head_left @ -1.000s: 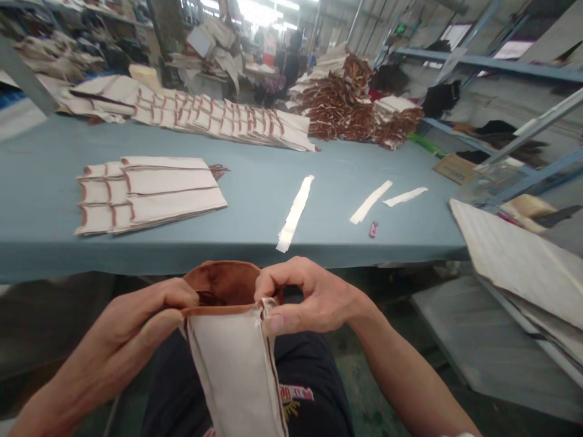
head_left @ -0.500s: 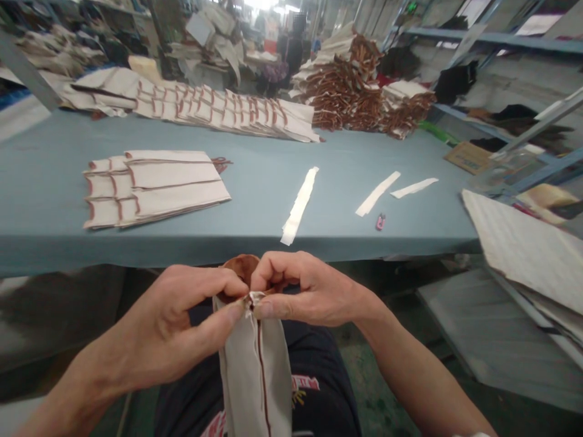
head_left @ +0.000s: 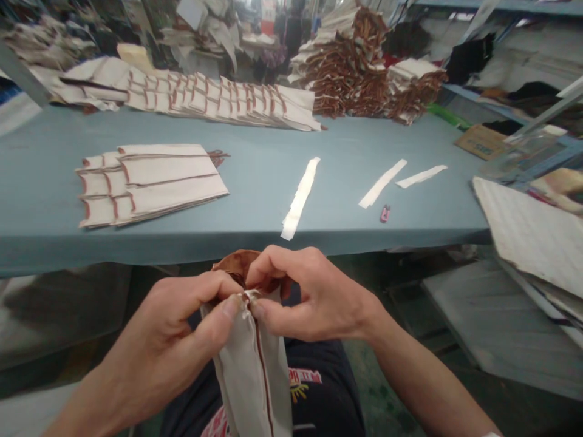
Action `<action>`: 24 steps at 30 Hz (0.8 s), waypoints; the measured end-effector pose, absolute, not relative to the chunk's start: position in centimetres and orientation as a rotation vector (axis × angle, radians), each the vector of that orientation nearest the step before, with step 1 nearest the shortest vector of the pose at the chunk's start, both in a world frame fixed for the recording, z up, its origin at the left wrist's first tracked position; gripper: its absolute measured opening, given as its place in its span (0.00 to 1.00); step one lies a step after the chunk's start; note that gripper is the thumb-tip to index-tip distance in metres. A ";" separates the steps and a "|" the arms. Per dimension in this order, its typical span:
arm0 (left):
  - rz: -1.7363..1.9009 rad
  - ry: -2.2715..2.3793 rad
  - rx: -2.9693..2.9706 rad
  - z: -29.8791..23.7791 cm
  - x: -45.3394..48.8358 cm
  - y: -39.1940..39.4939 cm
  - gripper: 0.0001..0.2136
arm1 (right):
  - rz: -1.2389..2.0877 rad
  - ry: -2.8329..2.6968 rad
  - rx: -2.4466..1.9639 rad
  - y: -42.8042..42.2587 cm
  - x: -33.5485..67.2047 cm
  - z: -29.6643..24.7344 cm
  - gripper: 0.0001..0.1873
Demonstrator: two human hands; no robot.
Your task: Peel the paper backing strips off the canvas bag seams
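Note:
A long off-white fabric piece (head_left: pixel 246 370) with a brown seam down its middle hangs over my lap. Its top opening shows a brown lining (head_left: pixel 234 262). My left hand (head_left: pixel 182 331) pinches the top edge just left of the seam between thumb and forefinger. On the other side of the seam, my right hand (head_left: pixel 303 294) pinches the same edge, its forefinger bent over into the opening. The two thumbs sit close together, with a bit of frayed white material between them. What lies under the fingertips is hidden.
On the blue table (head_left: pixel 255 182) lies a stack of off-white fabric pieces (head_left: pixel 168 176). Pale strips (head_left: pixel 300 197) and a small pink tool (head_left: pixel 385 213) lie to the right. A row of fabric pieces (head_left: pixel 218 100) and a brown-edged pile (head_left: pixel 350 73) line the back.
Both hands keep their pinch at the seam, and my right hand has tilted slightly with its knuckles higher. The fabric top has shifted slightly left. The view has tipped down a little.

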State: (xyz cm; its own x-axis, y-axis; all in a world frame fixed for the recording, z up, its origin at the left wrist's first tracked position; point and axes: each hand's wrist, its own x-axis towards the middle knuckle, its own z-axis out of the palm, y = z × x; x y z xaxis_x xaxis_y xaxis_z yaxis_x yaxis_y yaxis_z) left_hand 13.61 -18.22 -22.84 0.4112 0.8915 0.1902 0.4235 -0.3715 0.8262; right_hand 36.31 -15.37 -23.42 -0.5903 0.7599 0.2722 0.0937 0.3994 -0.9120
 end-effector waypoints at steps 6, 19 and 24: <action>0.838 1.075 2.035 -22.8 13.0 -18.1 0.13 | 0.820 -2.115 -0.689 -15.6 36.4 -23.5 0.01; 0.751 1.004 1.861 -22.9 12.9 -17.8 0.14 | 1.520 -1.761 -0.693 -15.1 35.7 -23.3 0.09; 0.750 1.035 1.793 -23.4 12.7 -17.8 0.17 | 1.620 -1.709 -0.682 -14.9 35.5 -23.9 0.12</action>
State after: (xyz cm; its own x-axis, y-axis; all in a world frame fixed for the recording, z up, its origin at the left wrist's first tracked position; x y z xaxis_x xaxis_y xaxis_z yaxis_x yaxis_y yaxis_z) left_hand 12.68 -17.84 -23.37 0.4639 0.8837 0.0614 0.3338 -0.2386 0.9119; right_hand 35.49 -14.90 -23.94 -0.6339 0.7644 0.1180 -0.0772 0.0893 -0.9930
